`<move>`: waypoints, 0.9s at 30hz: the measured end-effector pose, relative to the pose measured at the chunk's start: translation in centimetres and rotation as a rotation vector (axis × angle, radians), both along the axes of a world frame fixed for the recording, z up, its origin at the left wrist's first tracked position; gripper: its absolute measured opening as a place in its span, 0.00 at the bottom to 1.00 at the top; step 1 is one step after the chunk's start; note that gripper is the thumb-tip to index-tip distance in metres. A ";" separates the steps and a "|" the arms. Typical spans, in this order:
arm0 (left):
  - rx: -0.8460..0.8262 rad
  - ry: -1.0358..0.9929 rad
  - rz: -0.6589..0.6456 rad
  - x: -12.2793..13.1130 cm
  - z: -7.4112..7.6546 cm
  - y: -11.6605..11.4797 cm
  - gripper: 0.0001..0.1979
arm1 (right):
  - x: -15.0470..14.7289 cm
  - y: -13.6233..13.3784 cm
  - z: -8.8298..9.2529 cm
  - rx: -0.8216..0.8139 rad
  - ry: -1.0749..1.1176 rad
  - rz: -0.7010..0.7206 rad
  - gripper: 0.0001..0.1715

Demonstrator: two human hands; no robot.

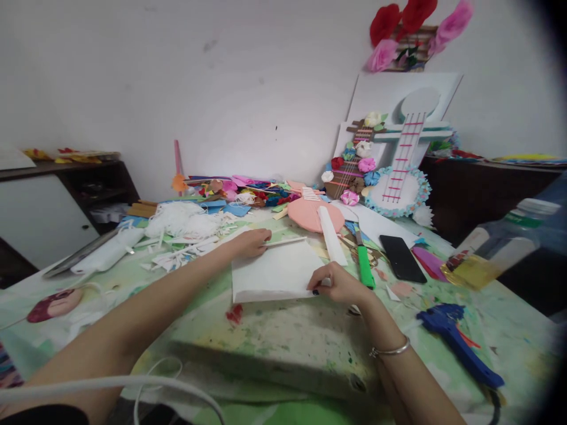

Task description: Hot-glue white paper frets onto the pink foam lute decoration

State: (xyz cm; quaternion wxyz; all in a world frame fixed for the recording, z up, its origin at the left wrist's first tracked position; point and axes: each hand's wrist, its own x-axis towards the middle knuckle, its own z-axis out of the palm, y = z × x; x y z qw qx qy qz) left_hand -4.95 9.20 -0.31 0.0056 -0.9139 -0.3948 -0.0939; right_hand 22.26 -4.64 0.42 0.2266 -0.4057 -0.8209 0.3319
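A sheet of white paper [279, 268] lies in front of me, its near and far edges appearing folded up. My left hand [252, 243] is closed at its far left edge, fingers bent down on the paper. At the near right corner, the fingers of my right hand [334, 283] pinch the folded edge. Just beyond the paper are a long white strip [331, 236] and a pink round guitar-shaped craft [315, 213]. A green-handled utility knife [365, 265] lies right of my right hand.
A black phone [402, 258], a blue glue gun [460, 345] and a bottle of yellow liquid [500, 242] are on the right. White shredded paper [181, 221] and scraps lie at left. Decorated paper guitars [398, 183] lean on the wall. A white cable [155, 382] crosses the near left.
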 end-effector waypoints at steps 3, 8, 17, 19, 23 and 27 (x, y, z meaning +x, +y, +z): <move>0.032 0.002 0.027 -0.4 0.0 0.0 0.11 | -0.2 -0.2 0.2 -0.035 -0.020 0.021 0.18; 0.073 -0.043 0.140 -0.6 0.1 1.0 0.13 | -0.3 -0.4 0.6 -0.030 -0.053 0.048 0.17; 0.095 -0.095 0.070 -0.9 -1.5 0.2 0.12 | -0.5 -1.0 1.4 0.051 -0.098 0.087 0.19; 0.109 -0.113 0.084 -1.1 -1.8 0.2 0.11 | -0.8 -1.3 1.5 0.072 -0.112 0.089 0.19; 0.129 -0.179 0.158 -1.9 -1.7 0.7 0.12 | -1.3 -1.6 1.7 0.098 -0.223 0.034 0.19; 0.145 -0.269 0.218 -2.9 -0.7 1.0 0.12 | -2.2 -0.6 2.8 0.164 -0.366 -0.013 0.17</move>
